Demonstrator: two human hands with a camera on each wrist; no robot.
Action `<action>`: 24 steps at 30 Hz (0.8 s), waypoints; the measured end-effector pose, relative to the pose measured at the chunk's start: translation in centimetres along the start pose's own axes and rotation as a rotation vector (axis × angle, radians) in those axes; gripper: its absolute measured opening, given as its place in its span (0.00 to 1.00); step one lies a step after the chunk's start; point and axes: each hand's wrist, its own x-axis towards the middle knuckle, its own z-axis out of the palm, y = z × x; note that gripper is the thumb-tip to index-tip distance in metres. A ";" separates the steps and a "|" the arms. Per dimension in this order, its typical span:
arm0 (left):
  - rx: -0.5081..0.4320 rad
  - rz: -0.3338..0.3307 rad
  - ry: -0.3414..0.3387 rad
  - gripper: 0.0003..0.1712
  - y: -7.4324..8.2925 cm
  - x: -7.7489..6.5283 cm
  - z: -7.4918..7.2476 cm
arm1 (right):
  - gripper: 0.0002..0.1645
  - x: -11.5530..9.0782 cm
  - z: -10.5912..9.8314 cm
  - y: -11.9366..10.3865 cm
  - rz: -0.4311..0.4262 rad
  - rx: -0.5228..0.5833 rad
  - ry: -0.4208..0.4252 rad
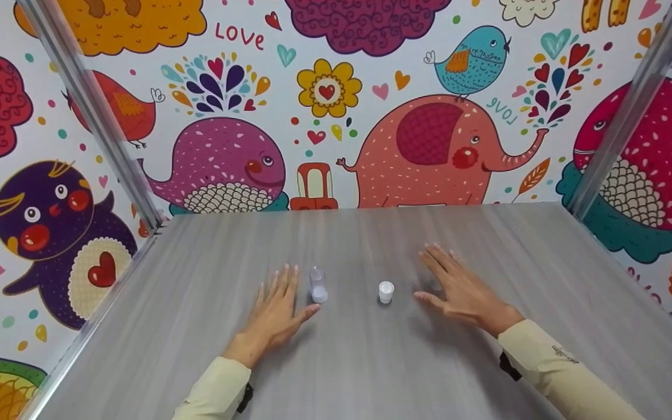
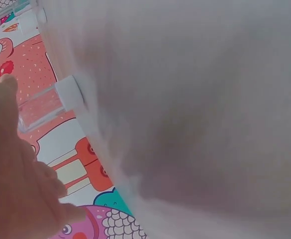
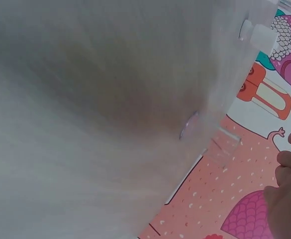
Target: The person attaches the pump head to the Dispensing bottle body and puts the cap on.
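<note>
My left hand (image 1: 275, 312) lies palm down with its fingers straight and thumb spread, holding nothing. Right beside it stands a small clear container with a white base (image 1: 318, 291), its transparent body showing well in the left wrist view (image 2: 43, 107). A small white cup-like piece (image 1: 386, 291) stands between the two hands, nearer the right one. My right hand (image 1: 461, 294) is palm down too, fingers extended and nothing in its grasp. Close to it, the right wrist view shows a clear cup-like piece (image 3: 225, 144) and a thin transparent disc (image 3: 189, 125); the hand mostly hides these from the head camera.
Everything sits on a grey wood-grain table (image 1: 336, 373). A wall (image 1: 336, 35) printed with cartoon animals borders it at the back and sides, with metal posts (image 1: 102, 128) at the far corners. A metal rail (image 1: 97, 315) runs along the left edge.
</note>
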 end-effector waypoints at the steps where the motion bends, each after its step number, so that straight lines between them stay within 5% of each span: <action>1: -0.013 -0.001 0.001 0.54 0.0 0.0 0.1 | 0.53 0.0 0.1 -0.1 0.003 0.009 0.000; 24: -0.290 -0.040 0.026 0.53 1.0 0.5 1.5 | 0.48 0.7 2.0 -2.0 0.150 0.355 -0.056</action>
